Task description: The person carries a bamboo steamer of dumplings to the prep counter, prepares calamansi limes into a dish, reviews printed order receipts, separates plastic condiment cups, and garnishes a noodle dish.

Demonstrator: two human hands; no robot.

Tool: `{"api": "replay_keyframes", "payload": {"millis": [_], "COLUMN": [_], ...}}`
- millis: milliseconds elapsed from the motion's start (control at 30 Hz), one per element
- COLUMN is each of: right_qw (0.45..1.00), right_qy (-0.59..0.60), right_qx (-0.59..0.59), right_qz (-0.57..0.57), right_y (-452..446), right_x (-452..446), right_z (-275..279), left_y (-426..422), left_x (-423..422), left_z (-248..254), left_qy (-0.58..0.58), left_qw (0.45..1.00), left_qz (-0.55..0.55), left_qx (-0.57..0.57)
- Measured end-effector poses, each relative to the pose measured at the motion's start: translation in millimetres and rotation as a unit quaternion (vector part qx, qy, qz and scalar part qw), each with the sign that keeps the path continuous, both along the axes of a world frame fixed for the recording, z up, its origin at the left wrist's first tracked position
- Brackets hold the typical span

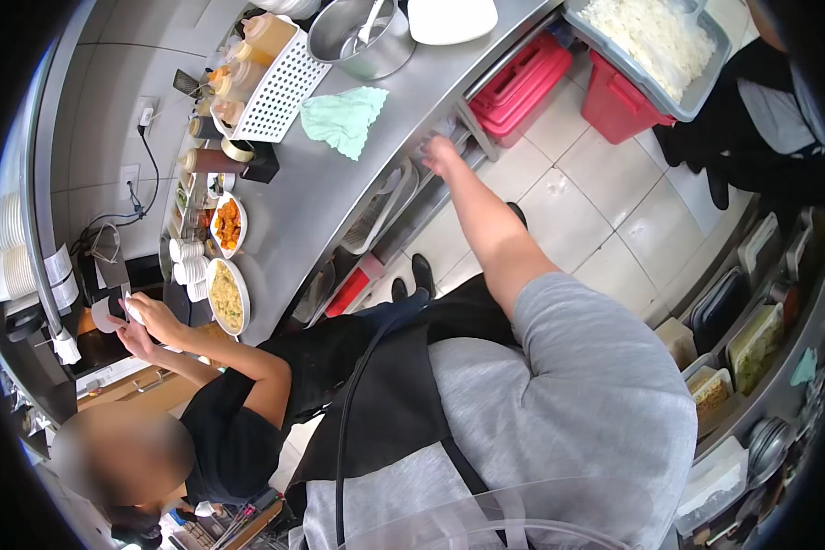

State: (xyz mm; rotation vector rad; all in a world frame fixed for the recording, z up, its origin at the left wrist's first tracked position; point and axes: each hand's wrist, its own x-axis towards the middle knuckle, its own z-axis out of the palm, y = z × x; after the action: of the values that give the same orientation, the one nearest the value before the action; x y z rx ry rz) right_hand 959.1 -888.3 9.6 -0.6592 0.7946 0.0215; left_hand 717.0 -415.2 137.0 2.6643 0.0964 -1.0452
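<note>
While I watch through the head camera from far off, I see one hand of the wearer, the right hand [438,156], at the end of an outstretched arm, beside the front edge of a steel counter [335,202]. Its fingers look loosely bent, and I cannot tell whether they pinch anything. The left hand is out of my view, so I cannot tell how it is held.

Nearest to the right hand is the under-counter shelf, where a white tray [396,209] stands just to the hand's left. Ahead and to the left of it, on the counter, I make out a crumpled green cloth [344,121], then a perforated white basket [275,96] of bottles. Straight beyond the cloth sits a steel pot [362,62]. To the hand's right, at floor level, is a red lidded box [522,87]; farther right, a grey tub [692,105] holds white rice.

Well left of the hand, two oval dishes of food lie near each other, and beside them a co-worker's hands [144,325] grip a pale round piece [104,315].
</note>
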Motion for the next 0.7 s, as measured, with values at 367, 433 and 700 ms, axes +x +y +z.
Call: {"api": "replay_keyframes", "payload": {"millis": [367, 433, 700], "right_qw": [0.996, 0.998, 0.997], "right_qy": [-0.035, -0.032, -0.029], "right_qx": [0.077, 0.060, 0.070], "right_qz": [-0.023, 0.000, -0.009], "right_y": [40.5, 51.3, 68.8], "right_x": [-31.5, -32.9, -33.2], "right_z": [18.2, 10.5, 29.5], "left_y": [6.4, 7.6, 18.3], "left_x": [-18.6, -22.3, -31.3], "left_z": [1.4, 1.8, 3.5], "left_qy": [-0.003, -0.004, 0.003], "left_qw": [1.000, 0.999, 0.999], "left_qz": [-0.014, -0.013, -0.014], "left_qx": [-0.028, -0.031, -0.035]}}
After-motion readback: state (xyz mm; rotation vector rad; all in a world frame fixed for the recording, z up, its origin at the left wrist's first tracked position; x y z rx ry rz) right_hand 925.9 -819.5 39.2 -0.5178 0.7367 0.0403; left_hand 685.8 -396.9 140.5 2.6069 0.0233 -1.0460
